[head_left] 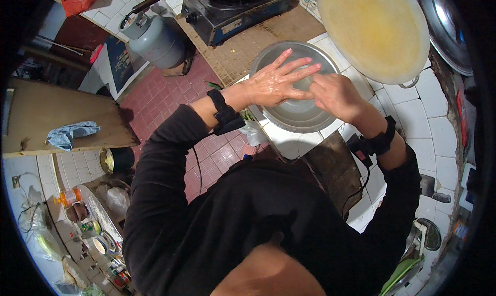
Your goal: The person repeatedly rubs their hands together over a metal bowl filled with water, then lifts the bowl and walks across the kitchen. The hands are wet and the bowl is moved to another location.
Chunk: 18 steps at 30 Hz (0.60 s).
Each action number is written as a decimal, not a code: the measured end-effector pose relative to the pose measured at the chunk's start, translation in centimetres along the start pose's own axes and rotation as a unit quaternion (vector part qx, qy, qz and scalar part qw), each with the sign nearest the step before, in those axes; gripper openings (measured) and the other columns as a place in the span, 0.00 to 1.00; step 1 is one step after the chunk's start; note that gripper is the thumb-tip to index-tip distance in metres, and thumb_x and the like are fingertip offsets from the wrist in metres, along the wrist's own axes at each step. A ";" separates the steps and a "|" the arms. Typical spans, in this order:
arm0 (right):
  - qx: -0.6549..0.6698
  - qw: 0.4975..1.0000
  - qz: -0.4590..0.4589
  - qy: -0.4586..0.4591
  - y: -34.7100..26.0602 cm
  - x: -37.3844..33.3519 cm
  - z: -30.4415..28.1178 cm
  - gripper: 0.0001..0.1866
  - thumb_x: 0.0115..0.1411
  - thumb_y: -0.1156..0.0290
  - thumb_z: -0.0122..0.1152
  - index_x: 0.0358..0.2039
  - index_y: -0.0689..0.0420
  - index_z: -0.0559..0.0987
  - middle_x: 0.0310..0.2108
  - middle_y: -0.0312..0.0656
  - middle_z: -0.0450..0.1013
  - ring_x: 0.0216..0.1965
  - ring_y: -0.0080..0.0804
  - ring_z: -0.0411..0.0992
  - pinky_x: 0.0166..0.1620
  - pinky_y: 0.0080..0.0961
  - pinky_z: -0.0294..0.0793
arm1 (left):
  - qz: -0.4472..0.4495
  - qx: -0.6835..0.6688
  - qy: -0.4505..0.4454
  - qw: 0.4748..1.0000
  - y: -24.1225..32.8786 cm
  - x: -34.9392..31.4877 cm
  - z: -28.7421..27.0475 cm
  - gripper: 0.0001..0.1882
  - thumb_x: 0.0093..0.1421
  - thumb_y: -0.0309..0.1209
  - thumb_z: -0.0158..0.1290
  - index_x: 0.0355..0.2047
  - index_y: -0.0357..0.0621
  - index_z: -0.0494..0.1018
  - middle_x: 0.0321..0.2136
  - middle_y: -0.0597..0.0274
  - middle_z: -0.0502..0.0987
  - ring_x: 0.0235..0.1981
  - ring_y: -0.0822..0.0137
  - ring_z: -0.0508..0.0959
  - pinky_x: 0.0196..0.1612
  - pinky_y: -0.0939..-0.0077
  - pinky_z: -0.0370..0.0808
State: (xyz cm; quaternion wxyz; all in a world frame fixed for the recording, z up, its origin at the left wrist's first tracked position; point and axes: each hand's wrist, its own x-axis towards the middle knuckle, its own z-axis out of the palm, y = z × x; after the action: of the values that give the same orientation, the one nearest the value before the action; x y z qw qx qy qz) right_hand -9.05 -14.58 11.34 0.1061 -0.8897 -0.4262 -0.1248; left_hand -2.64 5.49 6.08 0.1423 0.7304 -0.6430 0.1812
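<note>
Above a round metal basin (305,126), my left hand (276,83) is stretched out palm down, its fingers spread and its skin wet and shiny. My right hand (335,93) is closed, its curled fingers meeting the lowest digit of my left hand. The grip partly hides that digit, so whether it is thumb or forefinger is unclear. Grey, cloudy-looking liquid seems to lie in the basin, which stands on white tiles. Black straps with small devices circle both wrists, and cables hang from them.
A gas stove (235,14) with a dark pan stands beyond the basin, left of a large yellowish round board (374,32). A grey gas cylinder (160,42) stands on the left. A blue cloth (72,134) hangs over a wooden panel. A metal lid (445,29) leans at far right.
</note>
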 end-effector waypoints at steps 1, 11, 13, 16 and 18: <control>0.003 1.000 0.006 -0.002 0.1 -0.1 -0.1 0.09 0.39 0.74 0.59 0.20 0.55 0.67 0.22 0.41 0.64 0.23 0.40 0.69 0.26 0.33 0.68 | 0.000 -0.003 0.003 1.000 0.1 0.0 0.0 0.25 0.41 0.29 0.56 0.40 0.75 0.69 0.62 0.60 0.49 0.60 0.56 0.54 0.55 0.42 0.51; 0.130 0.983 0.124 -0.031 0.5 -0.8 -1.0 0.05 0.45 0.76 0.57 0.25 0.59 0.71 0.26 0.44 0.66 0.26 0.44 0.68 0.28 0.33 0.67 | -0.013 0.006 -0.019 1.000 0.4 -0.3 -0.2 0.33 0.43 0.29 0.55 0.49 0.81 0.63 0.62 0.59 0.49 0.60 0.55 0.55 0.54 0.40 0.53; 0.152 0.983 0.101 -0.036 0.3 -0.7 -1.1 0.05 0.47 0.77 0.56 0.26 0.59 0.72 0.25 0.44 0.66 0.26 0.44 0.68 0.27 0.33 0.66 | -0.011 -0.003 -0.015 1.000 0.4 -0.4 -0.3 0.33 0.43 0.28 0.55 0.49 0.81 0.63 0.62 0.59 0.48 0.60 0.55 0.55 0.54 0.40 0.52; 0.148 0.983 0.096 -0.051 -0.1 -0.7 -1.1 0.02 0.48 0.76 0.54 0.25 0.58 0.72 0.25 0.42 0.68 0.27 0.43 0.70 0.29 0.33 0.68 | -0.007 -0.009 -0.012 1.000 0.4 -0.3 -0.3 0.34 0.43 0.28 0.55 0.49 0.82 0.63 0.62 0.59 0.48 0.60 0.55 0.54 0.55 0.40 0.52; 0.152 0.983 0.090 -0.052 -0.1 -0.6 -1.1 0.01 0.48 0.76 0.54 0.24 0.58 0.72 0.24 0.42 0.68 0.27 0.43 0.70 0.28 0.33 0.68 | -0.008 -0.013 -0.021 1.000 0.4 -0.4 -0.2 0.34 0.43 0.28 0.55 0.49 0.81 0.63 0.62 0.59 0.48 0.60 0.55 0.54 0.55 0.41 0.51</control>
State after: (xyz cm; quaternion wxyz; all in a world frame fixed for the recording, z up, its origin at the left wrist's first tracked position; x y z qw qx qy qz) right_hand -9.62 -15.33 12.24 0.2281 -0.9033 -0.3632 -0.0021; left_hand -3.07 5.90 6.10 0.1399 0.7370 -0.6425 0.1564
